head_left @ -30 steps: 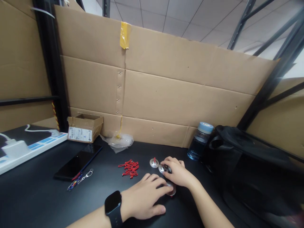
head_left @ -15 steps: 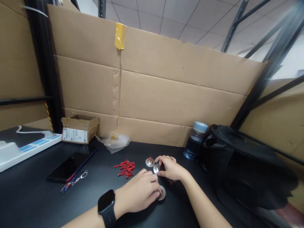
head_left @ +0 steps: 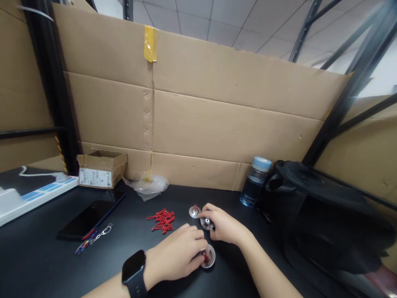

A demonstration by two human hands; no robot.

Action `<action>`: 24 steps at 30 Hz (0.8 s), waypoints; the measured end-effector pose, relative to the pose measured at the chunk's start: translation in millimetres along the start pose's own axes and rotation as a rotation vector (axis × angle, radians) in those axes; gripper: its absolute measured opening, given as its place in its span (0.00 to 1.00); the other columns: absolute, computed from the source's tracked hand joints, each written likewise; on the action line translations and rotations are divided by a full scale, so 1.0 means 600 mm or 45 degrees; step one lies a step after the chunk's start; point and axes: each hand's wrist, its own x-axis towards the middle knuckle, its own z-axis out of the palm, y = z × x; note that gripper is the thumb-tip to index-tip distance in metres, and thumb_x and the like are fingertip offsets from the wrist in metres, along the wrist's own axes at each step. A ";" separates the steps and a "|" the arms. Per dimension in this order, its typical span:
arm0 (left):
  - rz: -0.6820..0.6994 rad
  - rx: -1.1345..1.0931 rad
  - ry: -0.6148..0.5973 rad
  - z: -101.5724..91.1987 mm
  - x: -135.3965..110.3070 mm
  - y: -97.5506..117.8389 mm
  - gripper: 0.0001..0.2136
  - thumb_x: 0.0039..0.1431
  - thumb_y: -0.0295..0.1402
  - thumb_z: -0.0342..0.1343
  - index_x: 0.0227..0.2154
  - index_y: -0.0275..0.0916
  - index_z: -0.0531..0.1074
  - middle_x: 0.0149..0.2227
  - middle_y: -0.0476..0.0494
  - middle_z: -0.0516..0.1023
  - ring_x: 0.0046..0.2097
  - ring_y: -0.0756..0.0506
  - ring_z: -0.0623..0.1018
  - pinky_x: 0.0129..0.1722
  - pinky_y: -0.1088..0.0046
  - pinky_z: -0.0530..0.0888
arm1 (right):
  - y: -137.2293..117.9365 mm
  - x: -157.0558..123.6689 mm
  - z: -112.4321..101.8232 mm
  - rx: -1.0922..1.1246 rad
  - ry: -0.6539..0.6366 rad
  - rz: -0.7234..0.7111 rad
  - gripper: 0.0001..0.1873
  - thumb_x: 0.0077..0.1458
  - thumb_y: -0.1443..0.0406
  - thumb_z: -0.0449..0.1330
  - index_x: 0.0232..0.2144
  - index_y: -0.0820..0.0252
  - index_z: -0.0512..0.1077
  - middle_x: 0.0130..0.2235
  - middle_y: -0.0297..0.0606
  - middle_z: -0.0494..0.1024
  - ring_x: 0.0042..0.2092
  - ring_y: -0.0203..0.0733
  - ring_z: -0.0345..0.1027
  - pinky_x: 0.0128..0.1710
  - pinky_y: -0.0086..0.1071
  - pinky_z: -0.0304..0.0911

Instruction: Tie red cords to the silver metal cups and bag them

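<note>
My left hand [head_left: 176,256], with a black smartwatch on the wrist, is curled with its fingertips pinching a small round silver disc [head_left: 209,256] that has a red bit at its middle. My right hand [head_left: 223,227] lies just beyond it, fingers closed around a second silver disc [head_left: 206,223]. A third silver disc with a red knob [head_left: 194,211] stands free on the black table, just left of my right fingers. A small heap of red cord pieces [head_left: 161,219] lies to the left of the discs.
A black phone [head_left: 88,216] and a keyring with pens [head_left: 94,238] lie at the left. A small cardboard box [head_left: 101,167], a clear plastic bag [head_left: 149,184], a blue-capped bottle [head_left: 256,182] and a black bag [head_left: 316,211] stand along the cardboard wall. A white power strip [head_left: 31,194] sits far left.
My left hand has curled from lying flat into a pinch on the near disc, whose red middle now shows. My right hand stays closed on the second disc. The view drifted slightly.
</note>
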 end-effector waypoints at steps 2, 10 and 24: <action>-0.004 0.004 -0.004 0.001 0.000 0.003 0.04 0.67 0.33 0.55 0.40 0.46 0.75 0.42 0.51 0.79 0.45 0.45 0.76 0.47 0.68 0.67 | -0.001 0.002 0.003 -0.035 0.000 -0.007 0.36 0.38 0.79 0.61 0.52 0.54 0.76 0.50 0.38 0.75 0.49 0.44 0.72 0.51 0.30 0.65; -0.060 0.182 0.005 0.006 -0.002 -0.003 0.03 0.58 0.27 0.57 0.32 0.42 0.72 0.36 0.48 0.79 0.40 0.44 0.75 0.42 0.66 0.67 | 0.027 -0.013 -0.046 -0.162 0.379 0.258 0.22 0.48 0.68 0.66 0.48 0.58 0.77 0.46 0.42 0.82 0.47 0.49 0.74 0.51 0.37 0.65; -0.228 0.287 -0.026 -0.015 -0.007 -0.007 0.05 0.63 0.32 0.55 0.35 0.42 0.76 0.39 0.45 0.81 0.40 0.40 0.80 0.41 0.65 0.72 | 0.074 -0.030 -0.044 -0.031 0.140 0.456 0.16 0.49 0.61 0.69 0.43 0.53 0.80 0.39 0.36 0.85 0.39 0.44 0.78 0.39 0.30 0.66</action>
